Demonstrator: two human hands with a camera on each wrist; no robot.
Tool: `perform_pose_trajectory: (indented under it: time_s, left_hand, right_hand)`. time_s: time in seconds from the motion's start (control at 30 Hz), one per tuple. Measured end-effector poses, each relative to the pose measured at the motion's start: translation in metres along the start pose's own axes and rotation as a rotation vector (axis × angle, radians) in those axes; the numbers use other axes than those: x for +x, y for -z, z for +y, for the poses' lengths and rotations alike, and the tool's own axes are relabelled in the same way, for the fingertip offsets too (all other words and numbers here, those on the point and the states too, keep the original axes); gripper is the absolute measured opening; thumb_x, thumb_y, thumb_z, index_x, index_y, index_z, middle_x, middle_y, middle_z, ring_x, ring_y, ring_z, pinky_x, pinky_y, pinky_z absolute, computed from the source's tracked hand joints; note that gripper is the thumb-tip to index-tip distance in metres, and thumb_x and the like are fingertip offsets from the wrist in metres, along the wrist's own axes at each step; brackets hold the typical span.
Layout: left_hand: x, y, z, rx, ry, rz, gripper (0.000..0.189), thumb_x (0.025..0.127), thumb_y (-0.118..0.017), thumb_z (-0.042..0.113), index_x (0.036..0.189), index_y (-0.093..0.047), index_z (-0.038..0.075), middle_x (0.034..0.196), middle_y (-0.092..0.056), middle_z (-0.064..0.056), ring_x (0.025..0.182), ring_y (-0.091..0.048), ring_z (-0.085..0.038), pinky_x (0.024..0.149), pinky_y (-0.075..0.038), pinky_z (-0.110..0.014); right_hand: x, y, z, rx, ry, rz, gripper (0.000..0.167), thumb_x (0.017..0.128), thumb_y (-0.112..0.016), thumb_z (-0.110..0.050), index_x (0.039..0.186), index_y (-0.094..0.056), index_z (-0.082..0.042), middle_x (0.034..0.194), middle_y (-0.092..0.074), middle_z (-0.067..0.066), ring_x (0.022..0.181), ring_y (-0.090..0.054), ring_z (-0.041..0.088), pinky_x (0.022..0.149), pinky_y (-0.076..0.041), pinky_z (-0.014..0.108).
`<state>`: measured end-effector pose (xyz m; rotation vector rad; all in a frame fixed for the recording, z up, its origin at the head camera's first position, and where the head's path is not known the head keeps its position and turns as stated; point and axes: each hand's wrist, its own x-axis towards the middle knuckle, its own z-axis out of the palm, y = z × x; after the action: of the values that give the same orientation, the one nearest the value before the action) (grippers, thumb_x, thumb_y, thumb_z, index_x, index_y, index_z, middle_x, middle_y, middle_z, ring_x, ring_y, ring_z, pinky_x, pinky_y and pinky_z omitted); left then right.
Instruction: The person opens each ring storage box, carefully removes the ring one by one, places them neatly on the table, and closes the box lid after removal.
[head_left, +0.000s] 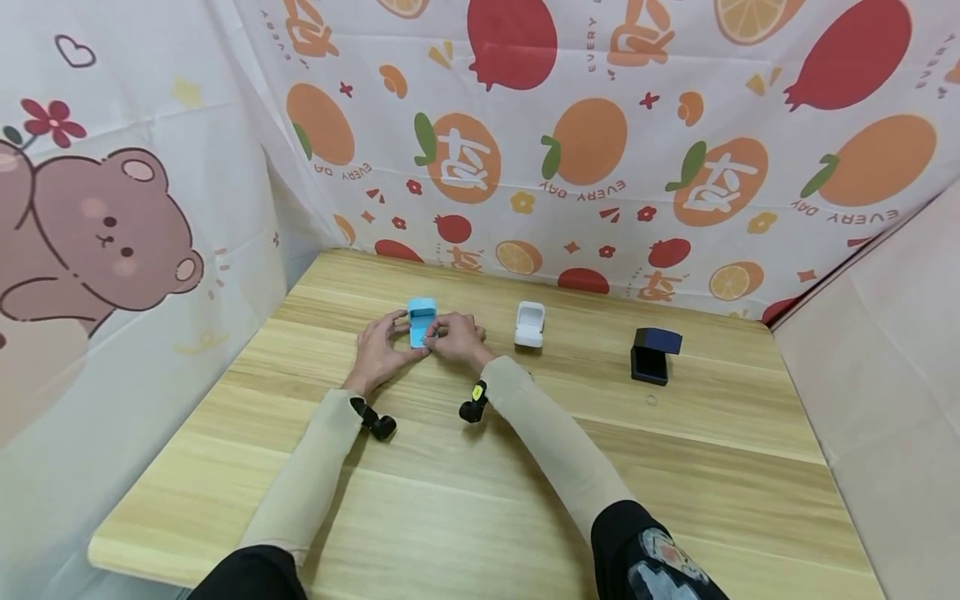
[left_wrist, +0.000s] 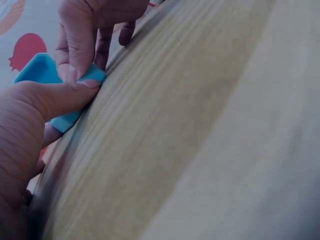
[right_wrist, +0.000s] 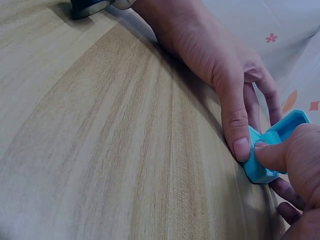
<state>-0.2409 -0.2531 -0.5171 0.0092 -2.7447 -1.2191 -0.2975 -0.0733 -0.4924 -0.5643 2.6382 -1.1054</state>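
Observation:
A small light-blue ring box (head_left: 422, 309) stands on the table with its lid raised. My left hand (head_left: 377, 357) holds it from the left, the thumb along its front and the fingers by its side. From the right, my right hand (head_left: 457, 337) reaches over the box's lower half. In the right wrist view, its thumb is down at the inside of the box (right_wrist: 256, 171), and a thin ring (right_wrist: 260, 143) shows at the thumb tip. The right fingertips are mostly hidden behind the thumb.
To the right stands a white ring box (head_left: 529, 323), lid up. Farther right is a dark blue-black box (head_left: 649, 364), also open, with a small ring (head_left: 651, 400) on the wood in front of it. A printed cloth (head_left: 517, 200) hangs behind the table (head_left: 465, 500).

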Motion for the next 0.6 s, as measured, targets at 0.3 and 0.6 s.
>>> perform_pose_trajectory:
  time_s: [0.3,0.6]
  left_hand:
    - [0.0005,-0.0014,-0.0023,0.012,-0.01,0.004,0.09,0.081,-0.086,0.038,0.154,-0.039,0.011,0.137,-0.067,-0.014,0.144,-0.035,-0.041,0.119,-0.013,-0.061]
    - [-0.0001,-0.0012,-0.0014,0.012,-0.008,0.008,0.089,0.082,-0.086,0.037,0.153,-0.04,0.011,0.138,-0.066,-0.014,0.145,-0.034,-0.041,0.12,-0.012,-0.061]
  right_hand:
    - [-0.0008,-0.0001,0.0005,0.014,0.0,0.006,0.011,0.091,-0.076,-0.029,0.083,-0.072,-0.022,0.125,-0.07,-0.006,0.131,-0.044,0.03,0.105,-0.025,0.057]
    - [-0.0015,-0.0009,0.0011,0.016,0.009,0.014,0.011,0.091,-0.077,-0.028,0.085,-0.072,-0.02,0.13,-0.068,-0.007,0.132,-0.044,0.029,0.105,-0.025,0.056]
